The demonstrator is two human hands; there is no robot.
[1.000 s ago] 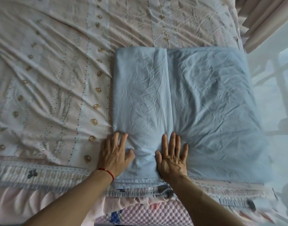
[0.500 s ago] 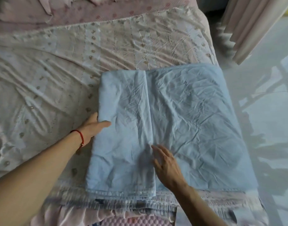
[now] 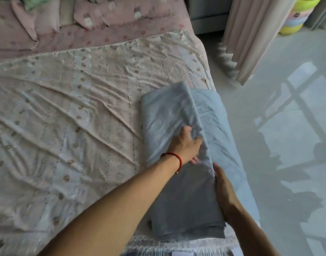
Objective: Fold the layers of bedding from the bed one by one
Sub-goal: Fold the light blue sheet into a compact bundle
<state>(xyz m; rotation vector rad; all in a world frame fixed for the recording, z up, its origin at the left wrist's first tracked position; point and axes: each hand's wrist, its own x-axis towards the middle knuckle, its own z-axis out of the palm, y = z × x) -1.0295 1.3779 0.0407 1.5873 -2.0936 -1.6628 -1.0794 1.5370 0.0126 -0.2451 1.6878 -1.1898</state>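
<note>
left grip: left hand (image 3: 185, 145), fingers curled, pinching the raised fold edge of the blue sheet (image 3: 178, 191); red bracelet (image 3: 177, 160) on wrist
right grip: right hand (image 3: 224, 191) fingers straight, flat against the sheet's fold line, nearer than the left hand
blue sheet: folded, near-right corner of bed, left half lifted over the right half
underneath: cream patterned cover (image 3: 66, 117), wrinkled
far: pink pillows (image 3: 47, 17)
right: curtain (image 3: 250, 34), floor (image 3: 287, 145)

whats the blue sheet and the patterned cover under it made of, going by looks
Blue sheet: thin matte woven cloth, probably cotton; fine sharp creases, no shine, bunching in the left hand. Patterned cover: smoother, slightly glossy fabric, perhaps satin or polyester; long soft wrinkles catch the light. Neither is certain.
</note>
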